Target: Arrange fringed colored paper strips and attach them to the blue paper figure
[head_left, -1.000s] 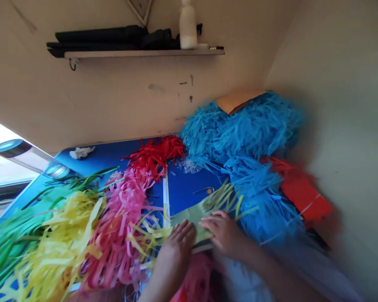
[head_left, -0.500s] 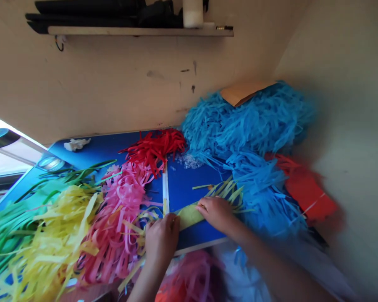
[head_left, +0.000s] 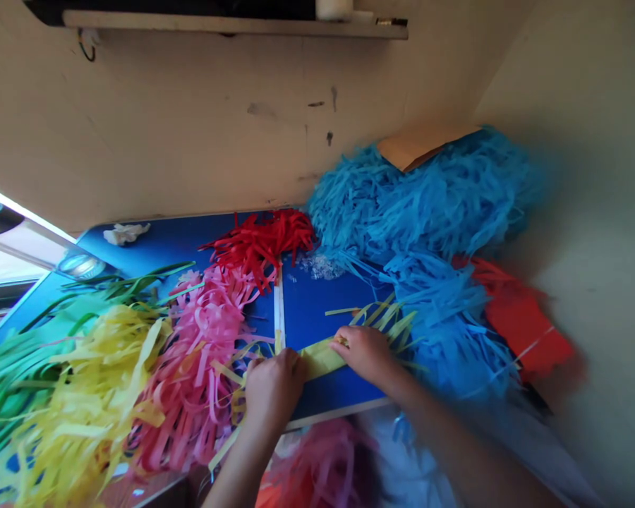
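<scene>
A strip of yellow paper with fringed ends (head_left: 322, 357) stretches between my two hands, low over the front of the blue table (head_left: 317, 303). My left hand (head_left: 275, 384) is closed on its left part, and loose yellow strands show beside the wrist. My right hand (head_left: 363, 353) pinches the right part, where the cut strands fan out toward the blue fringe. The fingertips of both hands are partly hidden. Pink fringed paper (head_left: 206, 353) lies left of my left hand. Blue fringed paper (head_left: 439, 324) is just beyond my right hand.
Yellow (head_left: 100, 381) and green fringe (head_left: 26, 374) cover the table's left side. Red fringe (head_left: 269, 240) lies at the back, by a large blue pile (head_left: 423, 204) topped with a brown envelope (head_left: 423, 144). A lamp (head_left: 32, 240) stands left. A shelf (head_left: 233, 25) hangs above.
The view has tipped slightly downward, so the shelf sits higher. Both hands keep hold of the yellow paper strip, nearly in the same place.
</scene>
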Demonstrator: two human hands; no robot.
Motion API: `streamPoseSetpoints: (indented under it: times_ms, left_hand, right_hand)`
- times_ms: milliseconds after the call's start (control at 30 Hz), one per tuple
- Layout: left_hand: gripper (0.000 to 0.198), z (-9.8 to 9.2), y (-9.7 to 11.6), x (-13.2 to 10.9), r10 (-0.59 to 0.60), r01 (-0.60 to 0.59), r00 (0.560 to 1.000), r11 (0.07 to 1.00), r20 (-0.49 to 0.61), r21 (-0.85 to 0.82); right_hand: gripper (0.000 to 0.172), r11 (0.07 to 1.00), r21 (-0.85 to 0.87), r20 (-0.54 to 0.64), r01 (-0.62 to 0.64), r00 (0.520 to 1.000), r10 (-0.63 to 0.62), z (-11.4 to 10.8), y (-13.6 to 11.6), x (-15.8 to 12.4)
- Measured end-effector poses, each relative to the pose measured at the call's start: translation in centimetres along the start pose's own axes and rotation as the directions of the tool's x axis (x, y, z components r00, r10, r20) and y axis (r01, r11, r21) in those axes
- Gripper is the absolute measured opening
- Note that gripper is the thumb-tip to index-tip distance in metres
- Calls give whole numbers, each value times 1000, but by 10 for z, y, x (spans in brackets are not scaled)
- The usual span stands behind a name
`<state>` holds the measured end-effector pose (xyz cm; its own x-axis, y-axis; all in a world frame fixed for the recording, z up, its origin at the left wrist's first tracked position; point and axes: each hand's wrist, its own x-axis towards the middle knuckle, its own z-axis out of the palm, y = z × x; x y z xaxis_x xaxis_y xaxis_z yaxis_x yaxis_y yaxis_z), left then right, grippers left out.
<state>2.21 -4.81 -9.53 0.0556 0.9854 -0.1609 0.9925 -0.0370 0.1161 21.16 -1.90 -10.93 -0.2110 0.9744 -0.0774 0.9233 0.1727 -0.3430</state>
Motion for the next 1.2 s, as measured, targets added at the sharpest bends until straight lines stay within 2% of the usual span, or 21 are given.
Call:
streamPoseSetpoints:
  times_ms: [133,200,233,300,367,400,433,500,567,600,700,800,867,967,1000,1100,1200]
  left_hand:
    - [26,-1,1,-3,-1,1,1000,1000,-16,12]
    - [21,-2,1,-5,17,-13,992,999,-126,34]
    - [20,-2,1,-6,72,-62,977,997,-201,54]
    - [20,-3,-1,-6,279,-257,918,960,-282,113]
    - [17,-4,-4,-3,500,-479,841,866,-208,145]
    - [16,-5,-6,-2,567,-550,810,824,-149,137]
    - [16,-6,-8,-2,602,-590,792,798,-106,124]
    - [19,-10,-9,-2,616,-609,785,787,-70,98]
    - [19,-14,-7,-6,599,-594,799,800,-58,85]
    - [17,-16,-6,-8,584,-579,810,811,-55,86]
    - [17,-14,-2,-13,546,-537,835,836,-65,114]
    - [24,-5,-5,-12,513,-499,850,856,-119,133]
    - [26,3,-11,-9,486,-476,855,874,-179,97]
    - [25,9,-18,-7,441,-461,854,887,-276,-10]
    - [25,10,-20,-7,426,-457,854,889,-298,-39]
    - [23,11,-25,-6,403,-446,859,891,-317,-77]
    - [24,12,-32,-4,418,-463,853,882,-314,-84]
  right_hand:
    - [18,1000,-20,-2,-13,1000,13,1,1,2]
    - [19,999,-41,-24,-24,999,23,0,3,3]
    - [19,998,-57,-57,-35,998,31,-2,4,3]
    - [18,992,-107,-183,-69,982,49,-8,7,0]
    - [18,987,-156,-321,-39,947,-13,-15,8,-7]
    - [15,982,-178,-334,57,936,-115,-18,9,-11]
    - [13,961,-187,-297,203,921,-252,-20,9,-16]
    - [10,847,-156,-143,508,837,-528,-22,11,-23]
    - [14,747,-125,-18,653,751,-660,-20,14,-25]
    - [17,734,-130,7,667,741,-672,-19,15,-23]
    - [24,738,-131,22,662,746,-665,-14,21,-13]
    - [30,801,-39,-8,597,802,-598,-15,23,-4]
    - [32,828,25,-27,560,828,-560,-16,21,-3]
    - [39,826,21,-41,564,826,-563,-14,18,-4]
    - [39,824,-3,-38,567,823,-566,-13,18,-4]
    - [15,833,-39,-8,552,833,-553,-9,20,2]
    - [12,885,48,11,463,886,-464,-10,27,10]
